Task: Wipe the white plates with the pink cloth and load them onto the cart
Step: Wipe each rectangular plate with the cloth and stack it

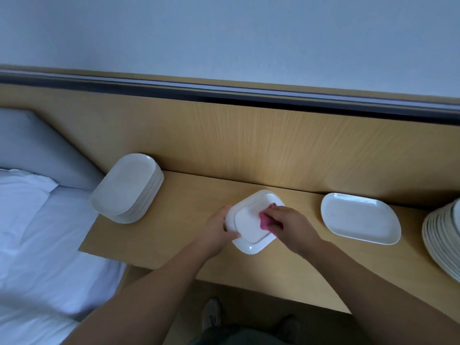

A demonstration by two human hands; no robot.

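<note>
While the left hand [219,230] steadies an upturned white plate [249,225] over the middle of the wooden table [174,220], its grip curled round the plate's left edge, the right hand [291,225] presses a bunched pink cloth [264,221] against the plate's raised base, grip clamped on the cloth. Whether the plate touches the table I cannot tell. Just to the right, a single white plate [361,217] lies flat. A stack of plates [127,188] stands at the table's left end beside the bed [37,232]; a second stack [443,242] is cut off at the right edge.
</note>
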